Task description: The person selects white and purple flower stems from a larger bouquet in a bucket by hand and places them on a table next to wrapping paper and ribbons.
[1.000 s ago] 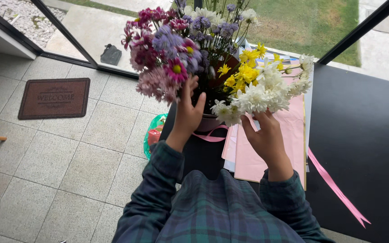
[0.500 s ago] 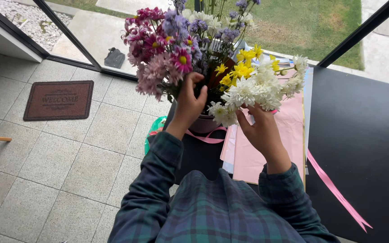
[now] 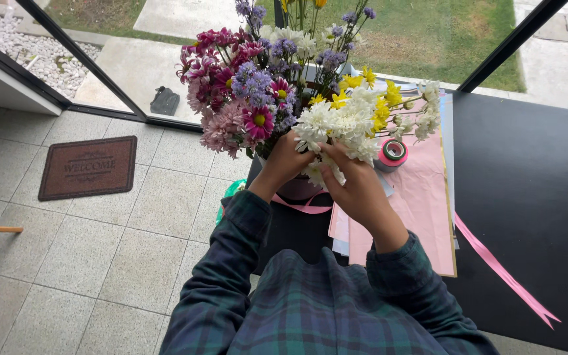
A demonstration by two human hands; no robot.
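While the big black table [image 3: 527, 197] fills the right side, the bunch of flowers [image 3: 284, 85] stands at its near-left corner, up at twelve o'clock from the person. The stems run up and down, and the heads spread out wide at the top. Pink and purple heads [image 3: 231, 98] lean to ten o'clock. White heads [image 3: 336, 125] and a few yellow ones [image 3: 379, 108] lean to two o'clock.

Pink paper [image 3: 422, 210] lies flat on the table, at three o'clock from the hands. A long pink ribbon [image 3: 494, 263] trails off it toward four o'clock.

Both hands reach up into the bunch from six o'clock. The right hand [image 3: 356, 187] is just under the white heads, which sit at twelve o'clock from it. Its fingers are curled around them, touching the petals, so it is the nearer hand to the white part. The left hand [image 3: 287, 161] is tucked in at the middle, with the pink heads at eleven o'clock from it. Its fingers go in among the stems, and I cannot tell how tight it holds.

A small pink roll of tape [image 3: 394, 152] sits on the paper at two o'clock from the right hand, very near the white heads.
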